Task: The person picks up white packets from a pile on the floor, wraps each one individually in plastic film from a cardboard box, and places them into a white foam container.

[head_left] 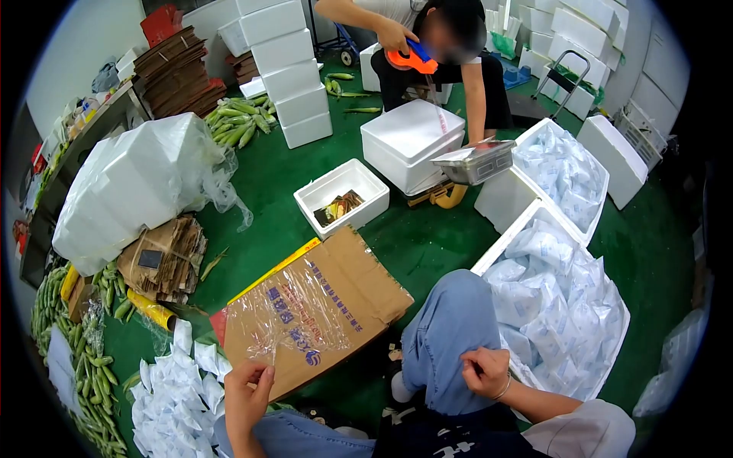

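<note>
My left hand pinches a corner of clear plastic film at the lower left. The film lies wrinkled over a flat cardboard box with blue and red print, its strands drawn toward my thumb. My right hand rests on my raised knee, fingers curled in, with nothing visible in them. Beside that knee stands a white foam box heaped with white gel packs. More white packs lie piled near my left hand.
Across from me a person holds an orange and blue tape dispenser over a lidded foam box. A small foam box holds scraps. Second pack-filled box, stacked foam boxes, bundled cardboard and green corn surround me.
</note>
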Demonstrator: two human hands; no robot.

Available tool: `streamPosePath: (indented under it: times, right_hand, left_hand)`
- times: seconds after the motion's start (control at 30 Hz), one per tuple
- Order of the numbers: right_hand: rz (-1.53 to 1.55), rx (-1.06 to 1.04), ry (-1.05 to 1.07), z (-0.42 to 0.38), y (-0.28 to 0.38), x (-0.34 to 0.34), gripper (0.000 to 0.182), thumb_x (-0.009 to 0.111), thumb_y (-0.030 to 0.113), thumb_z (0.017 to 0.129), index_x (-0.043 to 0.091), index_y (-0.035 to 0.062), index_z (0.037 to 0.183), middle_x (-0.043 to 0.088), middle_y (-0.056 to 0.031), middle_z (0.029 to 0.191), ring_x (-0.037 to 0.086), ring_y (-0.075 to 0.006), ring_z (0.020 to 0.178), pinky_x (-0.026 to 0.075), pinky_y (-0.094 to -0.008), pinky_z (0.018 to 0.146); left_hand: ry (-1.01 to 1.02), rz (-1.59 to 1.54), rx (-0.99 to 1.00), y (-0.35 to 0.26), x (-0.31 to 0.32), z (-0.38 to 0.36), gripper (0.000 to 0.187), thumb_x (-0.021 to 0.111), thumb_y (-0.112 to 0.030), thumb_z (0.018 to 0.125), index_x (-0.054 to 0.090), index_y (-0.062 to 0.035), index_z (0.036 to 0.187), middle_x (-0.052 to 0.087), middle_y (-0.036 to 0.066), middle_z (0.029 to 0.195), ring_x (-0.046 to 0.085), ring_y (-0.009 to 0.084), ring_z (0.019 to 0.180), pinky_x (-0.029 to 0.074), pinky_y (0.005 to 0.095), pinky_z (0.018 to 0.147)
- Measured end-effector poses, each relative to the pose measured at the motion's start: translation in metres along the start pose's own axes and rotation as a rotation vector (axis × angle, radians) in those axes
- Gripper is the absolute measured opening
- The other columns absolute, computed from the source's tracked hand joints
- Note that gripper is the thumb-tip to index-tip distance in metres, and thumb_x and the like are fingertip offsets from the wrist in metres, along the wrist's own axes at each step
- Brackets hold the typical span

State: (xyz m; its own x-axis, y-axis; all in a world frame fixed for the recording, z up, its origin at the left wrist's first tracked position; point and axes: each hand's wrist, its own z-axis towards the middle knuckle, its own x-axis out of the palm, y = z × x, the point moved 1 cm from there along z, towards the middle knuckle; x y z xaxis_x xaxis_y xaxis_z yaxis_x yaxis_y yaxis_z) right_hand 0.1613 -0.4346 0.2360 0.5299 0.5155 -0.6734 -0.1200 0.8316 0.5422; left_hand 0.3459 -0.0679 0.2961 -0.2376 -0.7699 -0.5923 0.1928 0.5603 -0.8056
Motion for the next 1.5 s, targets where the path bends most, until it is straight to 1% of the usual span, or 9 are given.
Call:
streamPosePath:
  times: [0.13, 0.37, 0.47, 0.63, 0.7, 0.83, 0.87, 0.93, 1.5]
  right_hand:
    - [0.003, -0.047, -0.009, 0.002, 0.000, 0.000, 0.008, 0.060, 0.000, 0.068, 0.062, 0.0038, 0.074, 0.050, -0.0043, 0.052, 0.049, -0.0179, 0.039, 0.038, -0.0279, 0.040]
    - [-0.006, -0.052, -0.016, 0.003, 0.002, -0.002, 0.007, 0.060, 0.000, 0.068, 0.062, 0.0038, 0.073, 0.050, -0.0047, 0.053, 0.049, -0.0183, 0.039, 0.038, -0.0279, 0.040]
    - [-0.021, 0.004, -0.015, 0.000, -0.002, 0.000, 0.009, 0.064, 0.003, 0.067, 0.062, 0.0065, 0.076, 0.052, -0.0043, 0.056, 0.052, -0.0207, 0.043, 0.039, -0.0315, 0.041]
    - [-0.052, -0.004, -0.037, -0.005, -0.004, -0.006, 0.009, 0.064, 0.007, 0.070, 0.063, 0.0079, 0.079, 0.054, -0.0019, 0.060, 0.055, -0.0189, 0.047, 0.042, -0.0303, 0.043]
    - [-0.031, -0.018, -0.031, -0.007, -0.004, -0.010, 0.009, 0.064, 0.008, 0.071, 0.063, 0.0083, 0.080, 0.054, -0.0015, 0.060, 0.055, -0.0187, 0.047, 0.042, -0.0299, 0.044]
    - [0.014, 0.001, -0.063, -0.011, -0.004, -0.010, 0.009, 0.064, 0.008, 0.071, 0.064, 0.0088, 0.081, 0.054, -0.0013, 0.060, 0.055, -0.0180, 0.047, 0.043, -0.0294, 0.045]
    - [0.012, 0.005, -0.068, -0.011, -0.004, -0.011, 0.009, 0.063, 0.008, 0.071, 0.064, 0.0088, 0.080, 0.054, -0.0012, 0.060, 0.055, -0.0176, 0.048, 0.043, -0.0293, 0.044]
    - [0.030, 0.007, -0.071, -0.010, -0.005, -0.012, 0.009, 0.064, 0.008, 0.072, 0.064, 0.0088, 0.080, 0.054, -0.0011, 0.060, 0.056, -0.0174, 0.048, 0.043, -0.0294, 0.045]
    - [0.098, -0.005, -0.042, -0.003, -0.006, -0.010, 0.008, 0.064, 0.007, 0.069, 0.065, 0.0084, 0.077, 0.053, -0.0014, 0.057, 0.054, -0.0180, 0.045, 0.042, -0.0298, 0.043]
  left_hand:
    - [-0.005, -0.027, -0.008, 0.000, 0.001, 0.000, 0.011, 0.061, -0.003, 0.087, 0.061, 0.0055, 0.081, 0.061, 0.006, 0.071, 0.062, 0.0113, 0.062, 0.047, 0.0221, 0.057]
    - [-0.013, -0.025, -0.023, 0.001, 0.003, 0.000, 0.010, 0.063, -0.004, 0.085, 0.062, 0.0050, 0.080, 0.061, 0.008, 0.069, 0.061, 0.0129, 0.061, 0.047, 0.0236, 0.057]
    - [-0.043, -0.008, -0.043, 0.003, 0.003, -0.001, 0.012, 0.065, -0.006, 0.084, 0.063, 0.0046, 0.079, 0.062, 0.010, 0.066, 0.061, 0.0140, 0.059, 0.046, 0.0247, 0.056]
    - [0.087, -0.090, 0.024, 0.005, 0.017, 0.022, 0.017, 0.062, -0.011, 0.088, 0.062, 0.0056, 0.084, 0.064, 0.009, 0.072, 0.062, 0.0122, 0.061, 0.048, 0.0233, 0.056]
    - [0.185, 0.053, -0.044, -0.011, 0.020, 0.028, 0.017, 0.059, -0.012, 0.092, 0.064, 0.0038, 0.094, 0.063, 0.008, 0.076, 0.058, 0.0123, 0.071, 0.047, 0.0248, 0.065]
    - [0.215, 0.047, -0.043, -0.011, 0.043, 0.045, 0.025, 0.058, -0.019, 0.093, 0.065, 0.0047, 0.092, 0.064, 0.008, 0.073, 0.059, 0.0126, 0.066, 0.047, 0.0265, 0.061]
    - [0.212, 0.053, -0.040, -0.002, 0.051, 0.048, 0.025, 0.058, -0.019, 0.093, 0.065, 0.0047, 0.092, 0.064, 0.008, 0.073, 0.059, 0.0126, 0.066, 0.047, 0.0265, 0.061]
    - [0.175, -0.075, -0.061, 0.011, 0.062, 0.054, 0.016, 0.064, -0.009, 0.087, 0.062, 0.0054, 0.081, 0.062, 0.008, 0.064, 0.062, 0.0124, 0.059, 0.047, 0.0234, 0.054]
    - [0.165, -0.097, -0.147, 0.018, 0.054, 0.048, 0.019, 0.063, -0.012, 0.088, 0.061, 0.0066, 0.084, 0.061, 0.007, 0.068, 0.061, 0.0116, 0.060, 0.047, 0.0225, 0.055]
